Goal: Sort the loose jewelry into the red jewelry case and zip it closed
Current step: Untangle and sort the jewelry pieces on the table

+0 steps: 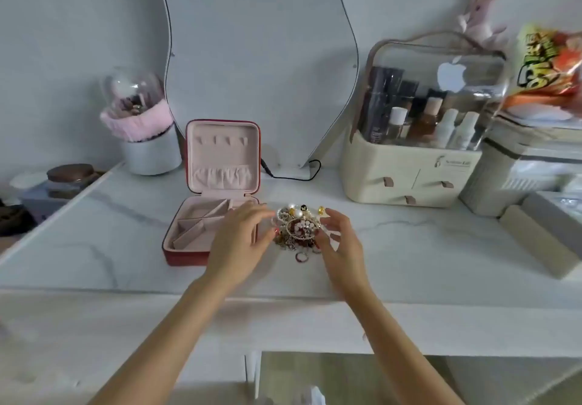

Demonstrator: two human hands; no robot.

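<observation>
1. Right now the tangled heap of gold, pearl and ring jewelry (297,230) lies on the white marbled tabletop (409,247), just beside the open red zip-around jewelry case with pink lining (217,197).
2. The left hand (241,241) reaches in, fingers extended and loosely spread, touching the heap's left edge.
3. The right hand (341,244) cups the heap's right side, fingers half-curled; whether it pinches anything I cannot tell through the blur.
4. Likely light, slippery and snag-prone: lift single pieces by a ring or clasp, never by dragging a chain.
</observation>
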